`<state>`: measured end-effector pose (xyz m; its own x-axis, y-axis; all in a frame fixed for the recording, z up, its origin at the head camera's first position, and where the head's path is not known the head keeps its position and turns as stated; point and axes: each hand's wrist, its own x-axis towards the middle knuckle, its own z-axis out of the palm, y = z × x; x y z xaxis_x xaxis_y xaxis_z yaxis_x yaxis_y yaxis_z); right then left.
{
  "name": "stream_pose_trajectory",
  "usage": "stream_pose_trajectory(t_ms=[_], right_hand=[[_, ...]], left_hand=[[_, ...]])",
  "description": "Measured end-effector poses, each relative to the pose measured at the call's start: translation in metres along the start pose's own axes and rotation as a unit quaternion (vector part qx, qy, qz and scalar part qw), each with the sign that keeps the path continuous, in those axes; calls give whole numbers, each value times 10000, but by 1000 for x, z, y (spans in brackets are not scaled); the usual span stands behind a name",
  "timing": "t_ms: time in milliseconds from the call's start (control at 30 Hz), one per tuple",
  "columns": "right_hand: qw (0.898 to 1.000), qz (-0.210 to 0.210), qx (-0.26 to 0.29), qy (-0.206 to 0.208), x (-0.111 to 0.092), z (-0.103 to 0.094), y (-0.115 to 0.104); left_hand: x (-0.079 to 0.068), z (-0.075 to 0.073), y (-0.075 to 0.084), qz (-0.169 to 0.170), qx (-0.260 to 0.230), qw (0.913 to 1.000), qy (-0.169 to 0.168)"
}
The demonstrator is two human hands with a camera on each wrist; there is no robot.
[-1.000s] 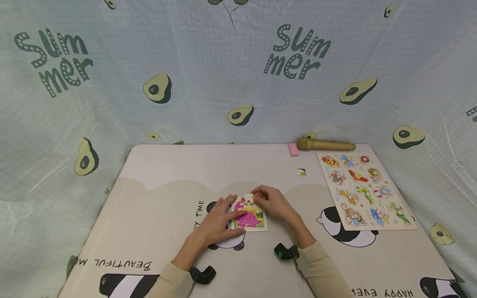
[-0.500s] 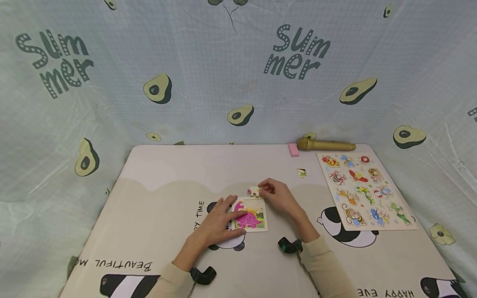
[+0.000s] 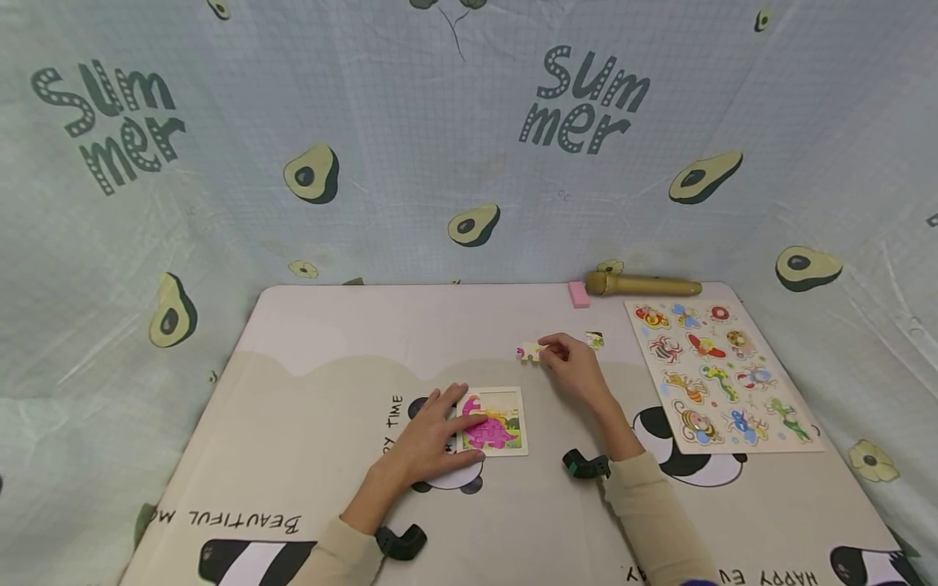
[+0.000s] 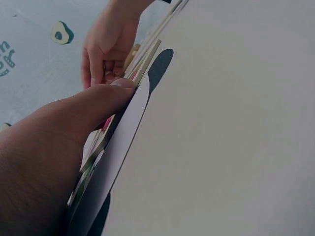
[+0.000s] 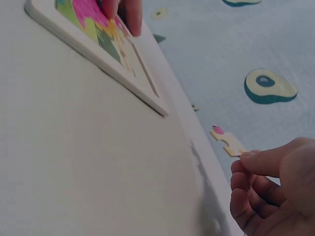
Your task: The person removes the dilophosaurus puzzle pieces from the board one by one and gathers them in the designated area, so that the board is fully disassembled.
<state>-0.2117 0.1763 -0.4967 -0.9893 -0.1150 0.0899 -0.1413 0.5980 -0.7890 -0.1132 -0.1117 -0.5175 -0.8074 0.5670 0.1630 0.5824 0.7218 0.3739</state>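
Since the earlier head views, the right hand (image 3: 575, 370) and its puzzle piece (image 3: 529, 352) have moved up and rightward, away from the tray's far edge; the left hand (image 3: 432, 431) has stayed on the tray.

The right thumb and fingers pinch the piece by its right end. Its long axis runs roughly sideways in the head view, with the magenta-marked end pointing left, away from the fingers. In the right wrist view its notched side faces the tray — the piece appears raised from the tabletop, though its height is hard to judge.

The left hand lies spread, fingers mostly straight, across the left side of the white-rimmed puzzle tray (image 3: 519, 443), a finger over the picture and the thumb by the near edge. Inside sit joined pieces showing a magenta dinosaur; along the far side, pale base is exposed within the rim.

A stretch of tabletop (image 3: 366, 325) separates the tray from the pinched piece. Just right of the right hand lies a loose piece (image 3: 594, 340). Beyond, near the table's back edge, are a pink block (image 3: 578, 295) and a gold-brown microphone (image 3: 645, 284) — and farther right, an insect-picture board (image 3: 721, 443).
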Motion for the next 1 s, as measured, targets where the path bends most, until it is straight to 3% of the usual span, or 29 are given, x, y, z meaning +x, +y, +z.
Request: stream_pose_trajectory(t_ms=[567, 800, 1000], right_hand=[[9982, 507, -260, 207, 17, -17, 27], [9965, 496, -387, 555, 17, -19, 28], [9920, 862, -519, 759, 18, -20, 29]], left_hand=[[0, 1, -2, 41, 18, 10000, 16], [0, 1, -3, 88, 22, 9999, 81], [0, 2, -3, 98, 41, 9999, 94]])
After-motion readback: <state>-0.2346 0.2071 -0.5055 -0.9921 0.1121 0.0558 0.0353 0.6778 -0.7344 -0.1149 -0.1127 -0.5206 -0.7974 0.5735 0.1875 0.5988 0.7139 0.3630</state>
